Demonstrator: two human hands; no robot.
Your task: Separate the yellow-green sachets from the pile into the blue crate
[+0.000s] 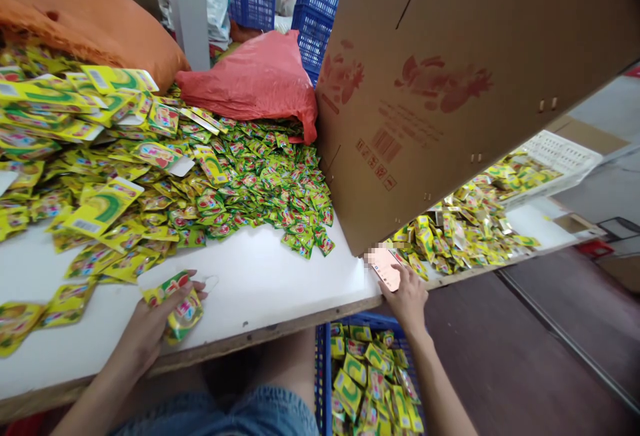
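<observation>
My left hand [157,323], closed above the front of the white table, grips a small yellow-and-green carton [167,283] with its white flap up. A yellow sachet [187,311] is held along with it; how many sachets there are I cannot tell. At the table edge on the right, my right hand [407,296] has its thumb and fingers on the lower end of a phone [385,268] with a lit screen. The phone lies by the bottom corner of a big cardboard box [400,123]. Loose yellow sachets [110,256] lie beyond my left hand.
Green sachets [260,183] spill from a red sack [250,76]; an orange sack [90,16] stands behind flat yellow cartons [107,206]. Below the table edge, a blue crate [324,383] holds filled cartons. More sachets [465,229] and a white basket [570,156] are beyond the box.
</observation>
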